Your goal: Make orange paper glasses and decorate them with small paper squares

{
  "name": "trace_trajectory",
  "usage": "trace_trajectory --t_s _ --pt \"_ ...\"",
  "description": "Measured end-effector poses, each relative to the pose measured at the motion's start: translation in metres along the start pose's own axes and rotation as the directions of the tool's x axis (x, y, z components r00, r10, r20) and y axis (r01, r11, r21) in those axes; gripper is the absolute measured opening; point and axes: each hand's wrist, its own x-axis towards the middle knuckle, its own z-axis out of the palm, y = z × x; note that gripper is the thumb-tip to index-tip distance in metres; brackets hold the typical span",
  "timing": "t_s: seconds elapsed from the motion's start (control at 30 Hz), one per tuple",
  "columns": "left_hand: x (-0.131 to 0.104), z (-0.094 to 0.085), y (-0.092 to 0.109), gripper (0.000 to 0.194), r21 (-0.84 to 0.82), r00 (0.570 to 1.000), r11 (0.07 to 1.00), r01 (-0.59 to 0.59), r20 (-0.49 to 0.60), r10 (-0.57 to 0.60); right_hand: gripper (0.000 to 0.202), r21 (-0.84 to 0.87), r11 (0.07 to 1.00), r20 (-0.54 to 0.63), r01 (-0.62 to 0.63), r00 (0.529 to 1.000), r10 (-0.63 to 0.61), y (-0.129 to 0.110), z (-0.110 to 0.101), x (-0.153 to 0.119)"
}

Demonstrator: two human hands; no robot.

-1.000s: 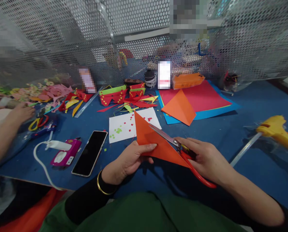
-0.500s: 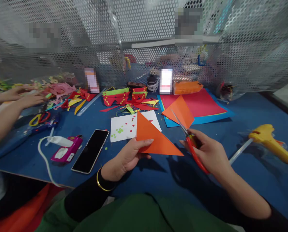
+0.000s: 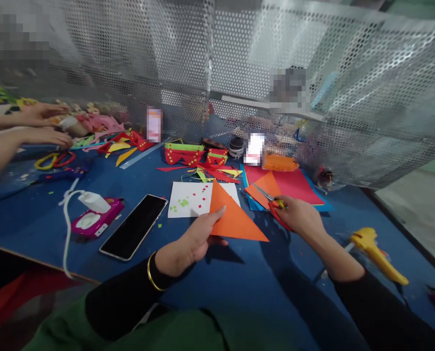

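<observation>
My left hand (image 3: pixel 193 239) pinches an orange paper triangle (image 3: pixel 234 219) between thumb and fingers, holding it above the blue table. To its right, my right hand (image 3: pixel 299 214) is closed on red-handled scissors (image 3: pixel 278 214), whose blades point up and left over another orange paper piece (image 3: pixel 266 187). That piece lies on a stack of red and blue sheets (image 3: pixel 293 186). Behind the triangle, a white sheet (image 3: pixel 184 191) carries small green and red paper bits.
A black phone (image 3: pixel 135 226) and a magenta socket block (image 3: pixel 111 214) lie left. Red paper masks (image 3: pixel 184 155) stand behind. A yellow glue gun (image 3: pixel 376 253) lies right. Another person's hands (image 3: pixel 42 134) work at far left, near yellow-and-red scissors (image 3: pixel 54 161).
The view has shifted and tilted. My right hand has moved the scissors away from the triangle, toward the paper stack. My left hand still holds the triangle.
</observation>
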Motion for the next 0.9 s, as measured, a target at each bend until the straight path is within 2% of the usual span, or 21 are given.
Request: trace_trajectory --t_s 0.13,0.23,0.33,0.43,0.57,0.6,0.67,0.73,0.8,0.9 --pt "0.002 -0.002 -0.001 0.033 -0.010 1.000 1.000 0.004 0.021 -0.004 0.035 -0.004 1.000 0.008 -0.024 1.000 0.024 -0.004 0.011 0.039" --pt "0.003 -0.003 -0.001 0.038 -0.046 1.000 0.999 0.011 0.028 -0.010 0.030 0.080 0.997 0.010 0.008 1.000 -0.009 -0.005 0.016 0.048" --pt "0.004 -0.003 0.000 0.043 -0.097 1.000 0.995 0.021 0.023 -0.019 0.033 0.244 0.966 -0.010 0.080 0.997 -0.080 -0.004 0.012 0.037" --pt "0.003 -0.001 0.004 0.048 -0.150 1.000 0.989 0.005 0.018 -0.002 0.043 0.462 0.878 -0.009 0.124 0.991 -0.135 -0.004 0.007 0.006" --pt "0.001 0.004 0.007 0.045 -0.202 0.998 0.978 -0.052 -0.034 0.046 0.047 0.723 0.680 0.009 0.120 0.983 -0.183 -0.016 0.009 -0.050" --pt "0.000 0.006 0.006 0.043 -0.204 0.997 0.977 -0.067 -0.054 0.058 0.044 0.840 0.537 0.022 0.078 0.984 -0.177 -0.022 0.010 -0.063" --pt "-0.001 0.009 0.003 0.041 -0.199 0.994 0.976 -0.093 -0.075 0.079 0.037 0.957 0.290 0.047 0.005 0.984 -0.172 -0.036 0.013 -0.083" --pt "-0.002 0.011 -0.001 0.040 -0.189 0.992 0.976 -0.108 -0.080 0.094 0.035 0.993 0.113 0.042 -0.032 0.995 -0.093 -0.051 0.015 -0.094" --pt "-0.004 0.013 -0.006 0.041 -0.186 0.991 0.976 -0.117 -0.082 0.104 0.031 0.999 0.022 0.033 -0.033 0.999 -0.001 -0.061 0.016 -0.098" --pt "-0.008 0.014 -0.012 0.044 -0.190 0.993 0.976 -0.109 -0.056 0.100 0.028 1.000 -0.024 0.019 -0.018 0.997 0.069 -0.065 0.017 -0.101"
